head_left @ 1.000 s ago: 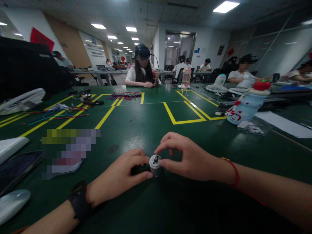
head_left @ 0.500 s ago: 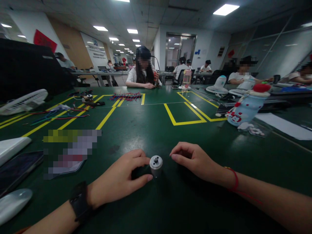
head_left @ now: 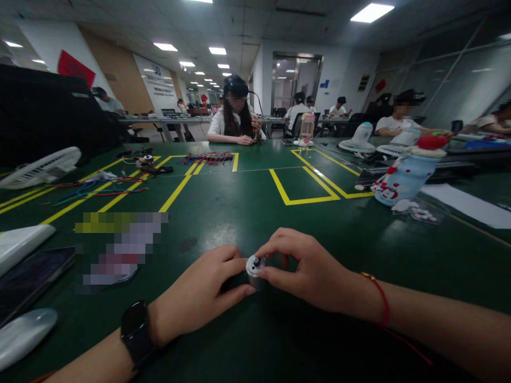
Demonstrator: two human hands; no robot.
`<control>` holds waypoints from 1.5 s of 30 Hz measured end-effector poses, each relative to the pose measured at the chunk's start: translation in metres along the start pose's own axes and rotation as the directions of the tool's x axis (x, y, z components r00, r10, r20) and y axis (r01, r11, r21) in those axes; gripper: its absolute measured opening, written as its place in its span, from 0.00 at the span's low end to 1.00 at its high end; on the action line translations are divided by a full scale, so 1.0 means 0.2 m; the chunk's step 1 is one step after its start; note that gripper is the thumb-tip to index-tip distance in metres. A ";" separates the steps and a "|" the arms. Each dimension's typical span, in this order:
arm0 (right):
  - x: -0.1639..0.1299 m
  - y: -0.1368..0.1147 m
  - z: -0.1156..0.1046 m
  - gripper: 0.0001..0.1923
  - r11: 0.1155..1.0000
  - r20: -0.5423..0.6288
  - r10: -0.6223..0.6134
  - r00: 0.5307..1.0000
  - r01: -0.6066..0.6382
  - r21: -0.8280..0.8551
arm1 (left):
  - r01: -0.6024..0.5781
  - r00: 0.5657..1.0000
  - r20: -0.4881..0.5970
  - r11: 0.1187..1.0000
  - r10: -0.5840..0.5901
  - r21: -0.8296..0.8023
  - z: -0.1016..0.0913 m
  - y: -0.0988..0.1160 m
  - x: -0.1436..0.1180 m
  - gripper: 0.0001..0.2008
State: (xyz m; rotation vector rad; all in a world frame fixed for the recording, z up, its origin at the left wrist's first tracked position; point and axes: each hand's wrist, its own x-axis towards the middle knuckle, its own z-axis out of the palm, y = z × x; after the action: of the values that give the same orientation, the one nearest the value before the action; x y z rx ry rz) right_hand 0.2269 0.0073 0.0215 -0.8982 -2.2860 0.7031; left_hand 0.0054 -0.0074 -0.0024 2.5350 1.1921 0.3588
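Observation:
A small silver cylindrical motor (head_left: pixel 254 265) with a dark shaft on top stands upright on the green table (head_left: pixel 247 213), close to me. My left hand (head_left: pixel 199 292) grips its left side with thumb and fingers; a black watch sits on that wrist. My right hand (head_left: pixel 307 268) pinches the motor's top from the right, fingertips at the shaft. A red string circles my right wrist.
At my left lie a dark tablet (head_left: pixel 32 276), white fan parts (head_left: pixel 40 167) and loose coloured wires (head_left: pixel 99 186). A pale blue snowman-style bottle (head_left: pixel 403 173), a small parts bag (head_left: pixel 419 213) and white paper (head_left: pixel 463 205) lie at right. Other people sit working at the far edge.
My right hand let go of the motor and pulled back to the right, then returned and pinches its top again. My left hand kept hold throughout.

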 end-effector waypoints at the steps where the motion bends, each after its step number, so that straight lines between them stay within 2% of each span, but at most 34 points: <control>1: 0.00 -0.01 0.00 0.10 1.000 -0.005 -0.007 1.000 0.007 -0.002 | -0.002 1.000 -0.002 1.000 0.002 0.002 0.00 0.00 0.00 0.07; 6: 0.04 -0.04 -0.01 0.06 1.000 -0.018 -0.015 1.000 0.016 0.025 | 0.004 1.000 0.010 1.000 -0.004 0.018 -0.01 0.01 0.00 0.07; 11: 0.04 0.00 -0.08 0.06 0.998 -0.121 0.037 0.992 -0.031 0.052 | 0.013 1.000 0.027 0.999 -0.014 0.050 -0.02 0.02 0.00 0.07; 13: 0.00 0.05 -0.09 0.05 0.997 -0.076 0.065 0.995 -0.062 0.038 | 0.015 0.999 0.035 0.998 -0.018 0.067 -0.02 0.02 0.00 0.07; 16: -0.07 0.11 -0.08 0.05 0.996 0.085 0.090 0.992 -0.091 0.009 | 0.010 0.998 0.053 0.996 -0.015 0.093 -0.03 0.02 0.00 0.07; 20: -0.13 0.16 -0.03 0.07 0.993 0.119 0.026 0.993 -0.013 -0.113 | -0.020 0.998 0.066 0.990 0.010 0.143 -0.04 0.01 0.01 0.10; 24: -0.14 0.17 -0.02 0.09 0.989 0.109 0.017 0.994 -0.001 -0.148 | -0.046 0.998 0.062 0.979 0.034 0.198 -0.04 0.00 0.00 0.12; 31: -0.14 0.16 -0.02 0.09 0.991 0.098 0.001 0.995 0.012 -0.132 | -0.070 0.997 0.036 0.972 0.063 0.226 -0.03 0.00 0.00 0.12; 37: -0.09 0.14 -0.06 0.10 0.995 0.039 0.095 0.995 -0.096 0.037 | -0.052 0.997 0.066 0.972 0.038 0.229 -0.03 0.00 0.01 0.11; 40: -0.03 0.09 -0.08 0.09 0.998 -0.002 0.030 1.000 -0.030 0.062 | -0.052 0.997 0.071 0.971 0.037 0.233 -0.03 0.00 0.01 0.11; 45: 0.04 -0.01 -0.06 0.10 0.998 0.045 -0.051 0.998 0.050 0.033 | -0.062 0.996 0.079 0.967 0.043 0.249 -0.03 0.01 0.01 0.11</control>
State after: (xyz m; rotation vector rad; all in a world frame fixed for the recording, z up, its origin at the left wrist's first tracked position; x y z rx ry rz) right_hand 0.2294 0.0146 0.0335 -0.8144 -2.3224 0.7435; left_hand 0.0052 -0.0056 0.0044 2.7727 1.2124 0.1324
